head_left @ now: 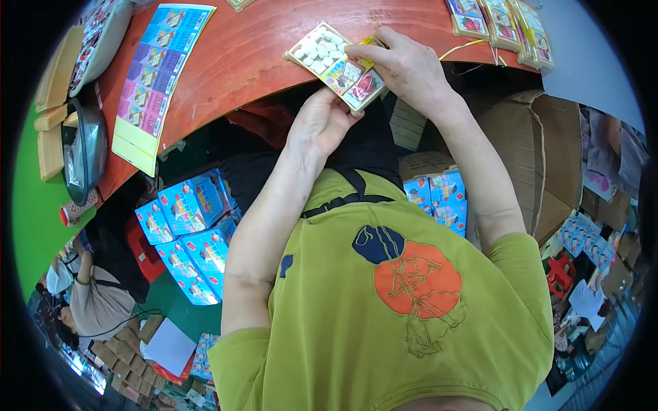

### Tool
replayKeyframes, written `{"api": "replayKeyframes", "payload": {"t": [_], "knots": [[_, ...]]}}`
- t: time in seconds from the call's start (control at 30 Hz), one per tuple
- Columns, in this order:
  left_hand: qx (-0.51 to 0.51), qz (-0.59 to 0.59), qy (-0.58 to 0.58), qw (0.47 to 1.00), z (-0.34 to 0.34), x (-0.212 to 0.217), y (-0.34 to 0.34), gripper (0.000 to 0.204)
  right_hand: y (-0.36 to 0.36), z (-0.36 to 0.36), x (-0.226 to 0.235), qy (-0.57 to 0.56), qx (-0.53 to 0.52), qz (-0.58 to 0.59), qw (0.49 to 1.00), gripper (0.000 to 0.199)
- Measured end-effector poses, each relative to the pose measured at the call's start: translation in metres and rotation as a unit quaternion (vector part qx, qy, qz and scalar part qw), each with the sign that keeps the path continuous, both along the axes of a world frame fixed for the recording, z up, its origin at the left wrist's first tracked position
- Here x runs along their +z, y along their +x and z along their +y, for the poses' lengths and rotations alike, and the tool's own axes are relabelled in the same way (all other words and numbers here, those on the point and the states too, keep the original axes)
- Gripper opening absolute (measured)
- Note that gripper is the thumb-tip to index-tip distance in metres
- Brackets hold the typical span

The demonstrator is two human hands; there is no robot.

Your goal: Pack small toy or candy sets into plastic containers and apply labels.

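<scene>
At the near edge of the red-brown table (260,68), a small cream tray (300,61) sits tilted in my hands. White block-like pieces (319,52) fill its far-left part. Across the other end lies a colourful printed card (348,74), yellow with a red picture. My left hand (319,123) holds the tray's near end from below, its fingers partly hidden underneath. Above the card, my right hand (412,74) is closed, thumb and fingers pinching the card's far-right edge.
To the left lies a sheet of printed cards (147,85), near a dark bowl (83,154) and a white tub (110,41). Several similar packed trays (504,27) stand at the far right, beside yellow bands (462,46). Blue boxes (195,233) and an open carton (548,151) are below the table.
</scene>
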State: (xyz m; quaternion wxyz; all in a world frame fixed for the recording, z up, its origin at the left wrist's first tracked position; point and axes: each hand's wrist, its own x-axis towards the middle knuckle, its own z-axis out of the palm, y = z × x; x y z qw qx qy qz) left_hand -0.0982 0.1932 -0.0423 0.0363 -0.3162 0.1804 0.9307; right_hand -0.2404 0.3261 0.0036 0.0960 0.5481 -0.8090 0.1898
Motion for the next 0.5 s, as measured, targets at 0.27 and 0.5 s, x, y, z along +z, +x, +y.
{"api": "replayKeyframes", "payload": {"t": [0.27,0.5], "knots": [[0.003,-0.001,0.025,1.000,0.000,0.016,0.001,0.026,0.000,0.003,0.002,0.016,0.013,-0.010,1.000,0.042],[0.036,-0.023,-0.063,0.997,0.005,0.023,0.009,0.029,0.010,0.008,0.006,0.014,0.009,-0.006,1.000,0.044]]}}
